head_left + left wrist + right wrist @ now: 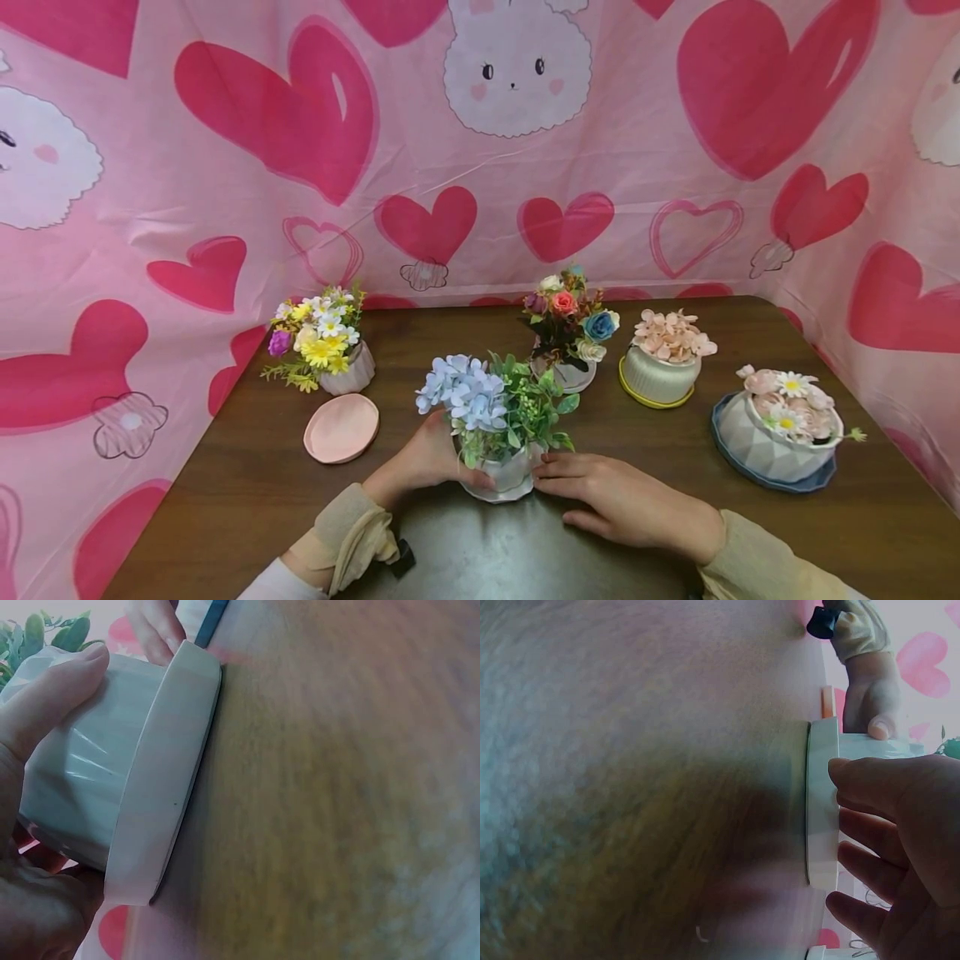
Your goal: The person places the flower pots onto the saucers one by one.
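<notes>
A white flowerpot (513, 473) with blue hydrangea and green leaves (480, 396) stands on a white saucer (498, 498) near the front middle of the table. My left hand (431, 454) grips the pot from its left side; the left wrist view shows the thumb (71, 682) across the pot wall. On the other side, my right hand (618, 500) reaches to the saucer and pot with its fingers fairly straight. In the right wrist view those fingertips (838, 771) lie at the saucer's rim (823, 817); whether all of them touch is hard to tell.
A pink saucer (341, 428) lies at left, before a pot of yellow and white flowers (348, 371). Behind stands a pot of mixed roses (570, 375). To the right are a pale pot on a yellow saucer (660, 375) and a white pot on a blue saucer (783, 442).
</notes>
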The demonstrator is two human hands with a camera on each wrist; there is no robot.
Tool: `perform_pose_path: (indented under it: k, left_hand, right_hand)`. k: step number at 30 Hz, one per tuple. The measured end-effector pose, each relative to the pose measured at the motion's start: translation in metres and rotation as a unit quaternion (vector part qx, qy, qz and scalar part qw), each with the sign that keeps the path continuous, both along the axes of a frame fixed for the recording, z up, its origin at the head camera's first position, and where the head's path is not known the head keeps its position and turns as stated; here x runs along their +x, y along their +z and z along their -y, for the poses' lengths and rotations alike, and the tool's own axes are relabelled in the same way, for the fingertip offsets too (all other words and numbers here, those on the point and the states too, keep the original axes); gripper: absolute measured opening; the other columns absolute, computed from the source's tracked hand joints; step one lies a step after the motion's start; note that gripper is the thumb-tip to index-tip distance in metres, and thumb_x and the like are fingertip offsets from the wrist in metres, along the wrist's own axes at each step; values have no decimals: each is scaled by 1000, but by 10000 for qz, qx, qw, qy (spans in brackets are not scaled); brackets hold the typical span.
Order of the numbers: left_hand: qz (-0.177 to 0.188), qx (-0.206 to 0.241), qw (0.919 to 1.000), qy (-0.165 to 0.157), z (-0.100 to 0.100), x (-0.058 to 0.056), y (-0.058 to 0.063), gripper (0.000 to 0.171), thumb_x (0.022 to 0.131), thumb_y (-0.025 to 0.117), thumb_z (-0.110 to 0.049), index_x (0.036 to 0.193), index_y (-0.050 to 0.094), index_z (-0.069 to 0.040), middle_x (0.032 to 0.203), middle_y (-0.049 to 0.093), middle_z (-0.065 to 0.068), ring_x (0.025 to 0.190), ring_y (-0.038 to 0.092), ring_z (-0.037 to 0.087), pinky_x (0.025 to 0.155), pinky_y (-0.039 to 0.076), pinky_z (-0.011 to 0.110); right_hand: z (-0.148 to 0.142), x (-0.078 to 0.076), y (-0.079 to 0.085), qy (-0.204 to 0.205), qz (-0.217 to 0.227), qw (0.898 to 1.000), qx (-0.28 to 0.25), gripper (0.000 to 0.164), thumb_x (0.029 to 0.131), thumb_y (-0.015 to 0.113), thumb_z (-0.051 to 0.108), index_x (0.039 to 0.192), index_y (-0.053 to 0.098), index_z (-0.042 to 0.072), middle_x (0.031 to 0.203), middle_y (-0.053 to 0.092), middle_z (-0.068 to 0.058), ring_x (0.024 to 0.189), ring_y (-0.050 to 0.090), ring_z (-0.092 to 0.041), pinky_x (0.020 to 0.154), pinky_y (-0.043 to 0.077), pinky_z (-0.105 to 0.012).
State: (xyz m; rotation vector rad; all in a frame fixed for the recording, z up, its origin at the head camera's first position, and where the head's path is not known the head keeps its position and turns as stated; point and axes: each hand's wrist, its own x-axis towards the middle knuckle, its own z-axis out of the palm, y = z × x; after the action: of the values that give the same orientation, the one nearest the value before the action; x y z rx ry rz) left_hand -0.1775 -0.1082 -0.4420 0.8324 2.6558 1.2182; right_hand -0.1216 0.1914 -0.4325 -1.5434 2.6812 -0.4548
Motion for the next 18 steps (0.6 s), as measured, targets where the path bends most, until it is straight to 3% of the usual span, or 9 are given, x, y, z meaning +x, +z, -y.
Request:
perform_pose_path:
  k: [18]
  left_hand:
    - [-30, -19, 10000, 51, -2, 0, -1, 102, 52, 97, -40, 139, 50, -17, 135, 62, -6, 124, 55, 9, 107, 46, 33]
  right_hand:
    - [0, 0, -1, 40, -171, 9998, -104, 44, 94, 66, 29, 136, 60, 18, 141, 59, 4, 134, 54, -21, 103, 50, -44]
